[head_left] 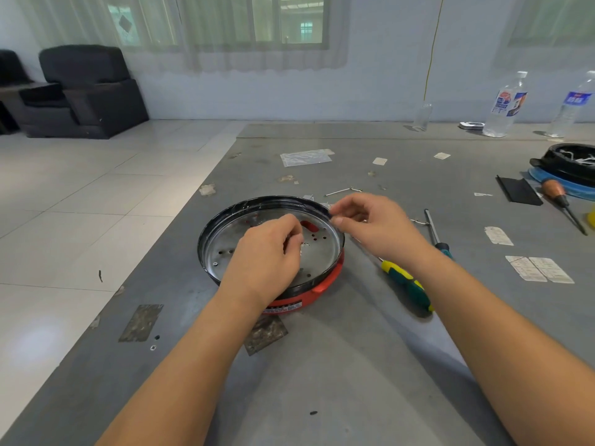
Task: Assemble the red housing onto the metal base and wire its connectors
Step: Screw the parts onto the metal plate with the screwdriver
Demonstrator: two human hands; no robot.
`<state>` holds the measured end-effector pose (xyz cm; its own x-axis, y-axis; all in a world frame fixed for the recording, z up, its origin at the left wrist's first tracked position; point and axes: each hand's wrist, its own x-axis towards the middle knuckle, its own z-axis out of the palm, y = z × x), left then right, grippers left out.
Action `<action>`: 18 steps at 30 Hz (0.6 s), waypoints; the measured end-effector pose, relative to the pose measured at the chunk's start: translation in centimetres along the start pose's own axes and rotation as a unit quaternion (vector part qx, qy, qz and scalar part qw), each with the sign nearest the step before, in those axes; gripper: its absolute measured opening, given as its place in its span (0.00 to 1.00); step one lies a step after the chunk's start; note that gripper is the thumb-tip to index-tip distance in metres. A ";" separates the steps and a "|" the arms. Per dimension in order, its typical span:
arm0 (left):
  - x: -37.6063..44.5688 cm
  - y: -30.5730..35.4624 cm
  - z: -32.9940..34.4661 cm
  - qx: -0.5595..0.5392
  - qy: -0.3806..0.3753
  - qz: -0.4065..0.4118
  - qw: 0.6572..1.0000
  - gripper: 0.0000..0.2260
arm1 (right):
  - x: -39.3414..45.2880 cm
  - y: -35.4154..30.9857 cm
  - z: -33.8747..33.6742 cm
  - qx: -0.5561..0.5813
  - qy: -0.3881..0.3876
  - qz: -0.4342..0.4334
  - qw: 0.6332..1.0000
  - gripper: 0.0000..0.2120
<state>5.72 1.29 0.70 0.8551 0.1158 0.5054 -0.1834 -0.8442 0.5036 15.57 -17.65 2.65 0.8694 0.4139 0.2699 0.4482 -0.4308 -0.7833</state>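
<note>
Far left, dark armchairs (80, 91) stand on the tiled floor (80, 204), well apart from the grey surface (322, 381), whose left edge runs diagonally up toward the housing. The red housing (289, 304) sits near that edge with the metal base (273, 249) nested in it, ringed by a black rim (206, 233); bare surface lies open in front of it. The left hand (267, 255) reaches into the base, fingers (294, 235) curled together, seemingly pinching a small part near the centre holes, though the grip is hard to make out. The right hand (370, 226) hovers at the rim's right side, thumb and forefinger pinched on something small and pale. Under the right forearm lies a green-and-yellow screwdriver (409, 284), with a thinner one (434, 230) just beyond. Paper labels (537, 268) lie further right. At the far right edge are a black pot (570, 162), an orange-handled tool (560, 201) and two bottles (505, 104) by the wall.
</note>
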 end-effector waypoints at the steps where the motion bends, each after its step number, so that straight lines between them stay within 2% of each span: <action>1: 0.0 0.0 0.0 -0.008 0.001 -0.006 1.000 0.05 | 0.1 0.6 -1.0 -0.085 0.012 0.015 0.996 0.04; 2: 0.0 -0.1 0.1 -0.017 0.003 -0.014 1.000 0.05 | 0.2 1.3 -2.1 -0.171 0.003 0.041 0.984 0.03; 4: 0.0 0.0 0.1 -0.030 0.004 -0.032 0.999 0.05 | 0.2 2.4 -3.3 -0.302 -0.066 0.110 0.945 0.07; 6: 0.0 0.1 0.1 -0.040 0.001 -0.051 0.998 0.06 | -0.1 3.1 -3.2 -0.363 -0.131 0.164 0.908 0.13; 8: 0.1 0.1 0.1 -0.041 0.000 -0.066 0.997 0.06 | -0.4 3.3 -2.6 -0.381 -0.154 0.189 0.892 0.15; 13: 0.2 0.3 -0.2 -0.057 -0.029 -0.091 0.994 0.08 | -0.4 3.9 -1.9 -0.397 -0.140 0.189 0.887 0.08; 15: 0.4 0.3 -0.4 -0.076 -0.036 -0.102 0.991 0.09 | -0.2 3.9 -1.9 -0.380 -0.126 0.184 0.898 0.05; 18: 0.9 0.2 -0.9 -0.127 -0.043 -0.134 0.982 0.09 | 0.1 3.9 -1.9 -0.326 -0.063 0.155 0.930 0.05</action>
<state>6.00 1.72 1.92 0.9253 0.2619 0.2743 -0.0512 -0.6304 0.7746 17.81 -20.79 0.69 0.9651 0.2615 -0.0117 0.2466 -0.9231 -0.2950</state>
